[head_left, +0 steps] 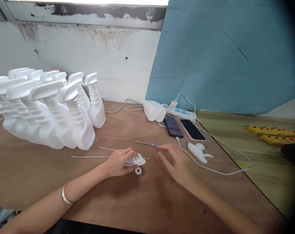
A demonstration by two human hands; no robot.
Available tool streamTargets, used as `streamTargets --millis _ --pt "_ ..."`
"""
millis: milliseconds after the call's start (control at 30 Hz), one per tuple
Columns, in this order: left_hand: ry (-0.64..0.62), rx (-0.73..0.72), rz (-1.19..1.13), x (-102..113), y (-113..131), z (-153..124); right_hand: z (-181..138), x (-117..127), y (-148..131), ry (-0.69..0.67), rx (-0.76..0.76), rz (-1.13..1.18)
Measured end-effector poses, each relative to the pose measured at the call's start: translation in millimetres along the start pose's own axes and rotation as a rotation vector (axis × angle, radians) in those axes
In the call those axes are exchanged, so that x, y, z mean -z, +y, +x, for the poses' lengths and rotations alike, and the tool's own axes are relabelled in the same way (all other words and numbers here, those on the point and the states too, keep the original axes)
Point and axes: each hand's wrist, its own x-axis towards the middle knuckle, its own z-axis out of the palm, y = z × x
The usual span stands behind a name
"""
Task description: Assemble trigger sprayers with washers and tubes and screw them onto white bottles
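Note:
My left hand (120,162) is closed around a white spray trigger head (137,158), holding it low over the wooden table with its round collar facing up. Just below those fingers lies a small white ring washer (136,170). Two thin white tubes (88,157) pass behind or under the left hand. A slim screwdriver (147,143) points left on the table, its handle end at the fingertips of my right hand (176,162). That hand is a little blurred, with thumb and forefinger apart; whether it touches the screwdriver is unclear.
Rows of white spray bottles (81,126) stand at the left. Toward the back right are white bottles lying down (153,111), a power strip (181,113), two phones (193,130) and a charging cable (218,170). Another white spray head part (197,152) lies right of my right hand.

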Motion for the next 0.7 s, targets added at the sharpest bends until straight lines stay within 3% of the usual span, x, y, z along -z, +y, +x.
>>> streamTargets --millis 100,233,567,700 --pt "0.031 -0.016 -0.003 1.5 -0.8 1.0 -0.3 -26.2 1.5 -0.133 0.024 0.074" --pt "0.020 -0.027 0.022 3.2 0.8 1.8 3.4 -52.4 5.7 -0.131 -0.034 0.207" --pt "0.024 0.000 0.041 0.3 -1.4 2.8 10.0 -52.6 -2.8 0.106 -0.385 0.609" --pt "0.036 -0.011 0.060 -1.3 -2.6 2.9 17.3 -61.9 -20.0 0.100 -0.470 0.816"
